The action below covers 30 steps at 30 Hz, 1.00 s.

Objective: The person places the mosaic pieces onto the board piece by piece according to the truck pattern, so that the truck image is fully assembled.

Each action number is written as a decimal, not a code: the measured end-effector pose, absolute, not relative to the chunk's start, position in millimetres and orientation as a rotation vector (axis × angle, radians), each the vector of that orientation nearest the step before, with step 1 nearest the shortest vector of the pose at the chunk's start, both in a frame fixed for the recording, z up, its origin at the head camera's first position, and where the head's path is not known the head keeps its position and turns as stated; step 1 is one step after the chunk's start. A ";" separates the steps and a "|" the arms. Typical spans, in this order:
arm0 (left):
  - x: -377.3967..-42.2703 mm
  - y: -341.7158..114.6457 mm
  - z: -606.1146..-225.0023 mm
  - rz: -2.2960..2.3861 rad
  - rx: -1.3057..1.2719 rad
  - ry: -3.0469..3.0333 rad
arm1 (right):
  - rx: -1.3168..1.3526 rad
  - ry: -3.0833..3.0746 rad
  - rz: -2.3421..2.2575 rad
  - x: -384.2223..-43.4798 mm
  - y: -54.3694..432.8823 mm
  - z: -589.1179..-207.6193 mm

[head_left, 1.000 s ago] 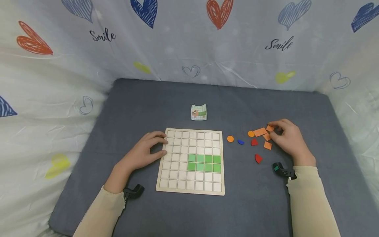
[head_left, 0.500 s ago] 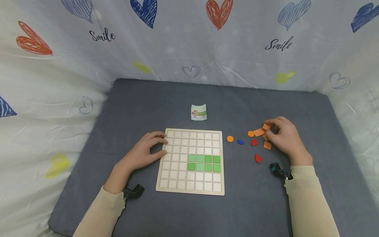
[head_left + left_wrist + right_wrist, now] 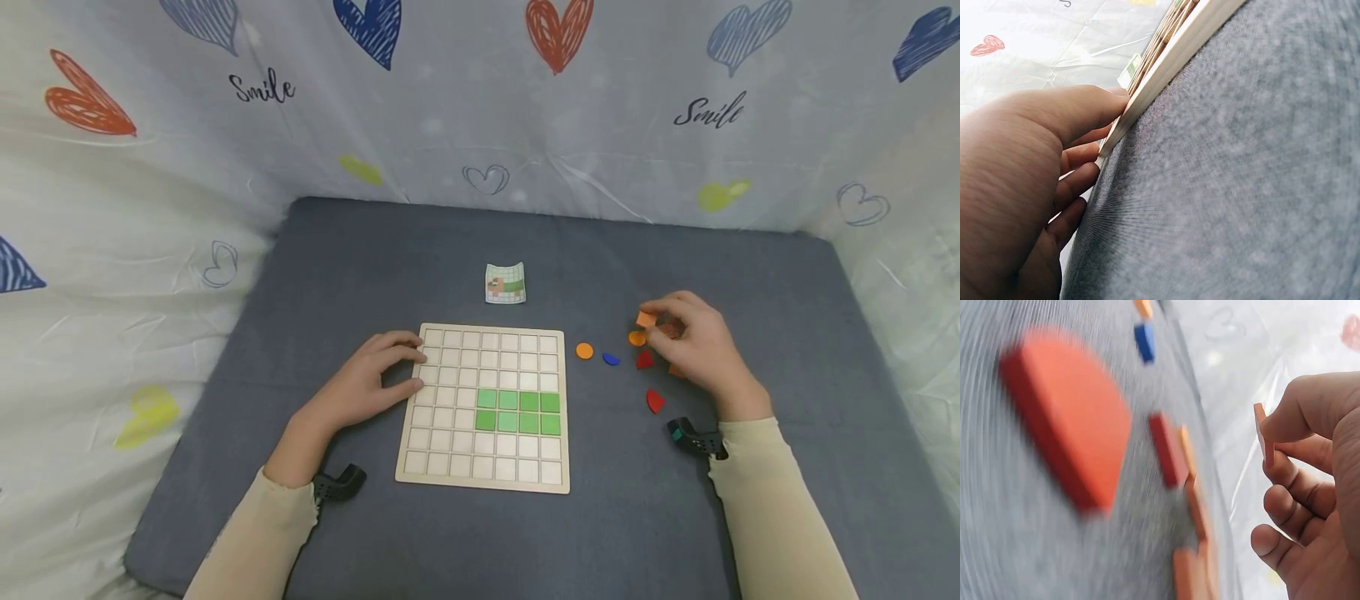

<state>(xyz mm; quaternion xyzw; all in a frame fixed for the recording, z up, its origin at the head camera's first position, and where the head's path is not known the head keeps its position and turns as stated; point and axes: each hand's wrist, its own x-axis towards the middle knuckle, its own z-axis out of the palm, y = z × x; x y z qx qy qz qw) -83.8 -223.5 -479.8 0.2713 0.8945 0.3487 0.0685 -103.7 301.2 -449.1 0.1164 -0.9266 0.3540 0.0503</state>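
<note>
The person wore long, pale beige sleeves, the left sleeve (image 3: 251, 542) and the right sleeve (image 3: 783, 517) alike in plain cloth, widening away from the wrists. Their cuffs ended in slightly uneven, gathered edges. Below the bare left hand (image 3: 363, 377) sat a black, curved wrist device (image 3: 341, 485) with a smooth casing. By the bare right hand (image 3: 693, 343) was a matching black mount (image 3: 696, 438), its end marked with a small green patch (image 3: 677, 434).
</note>
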 end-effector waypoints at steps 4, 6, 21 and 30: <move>-84.6 -222.7 -480.3 1.050 0.827 2.700 | 0.441 -2.821 1.071 -101.8 290.6 -446.0; -85.0 -222.2 -480.4 1.051 0.838 2.704 | 0.492 -2.816 1.073 -101.2 284.7 -446.3; -84.8 -222.1 -479.9 1.055 0.840 2.701 | 0.937 -2.703 1.072 -86.9 218.1 -447.1; -85.8 -223.5 -481.7 1.037 0.831 2.703 | 1.145 -2.623 1.140 -71.3 177.2 -448.8</move>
